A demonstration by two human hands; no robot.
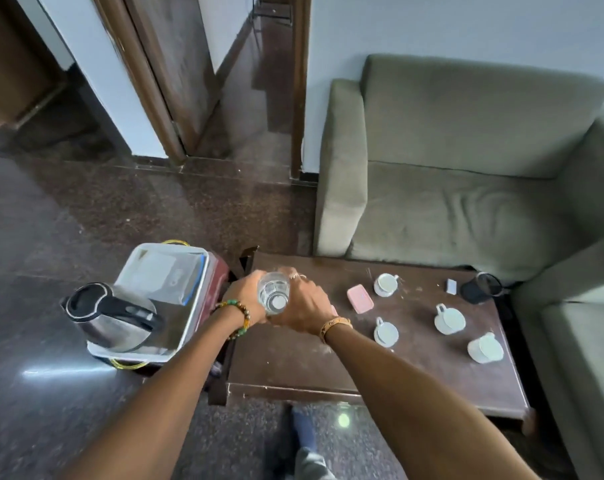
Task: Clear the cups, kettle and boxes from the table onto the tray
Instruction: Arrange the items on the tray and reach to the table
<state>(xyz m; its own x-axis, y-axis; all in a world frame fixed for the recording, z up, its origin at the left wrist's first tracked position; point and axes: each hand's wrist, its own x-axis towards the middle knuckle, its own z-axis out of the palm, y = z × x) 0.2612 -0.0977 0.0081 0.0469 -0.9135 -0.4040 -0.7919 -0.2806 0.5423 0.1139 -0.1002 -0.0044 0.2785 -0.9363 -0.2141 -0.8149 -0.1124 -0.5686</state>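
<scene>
We are holding a glass (pixel 273 292) between both hands, left hand (pixel 244 299) and right hand (pixel 304 306) wrapped around it; next, seemingly, carrying it left to the tray (pixel 193 306) beside the kettle (pixel 111 315).

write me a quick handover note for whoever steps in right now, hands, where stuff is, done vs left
Hands: left hand and right hand both grip one clear drinking glass over the table's left edge.
Done: steel electric kettle with black lid and a flat white box sit on the white rectangular tray.
Left on the dark wooden table: four white ceramic cups, a pink rectangular box, a small grey box, a dark glass.
</scene>
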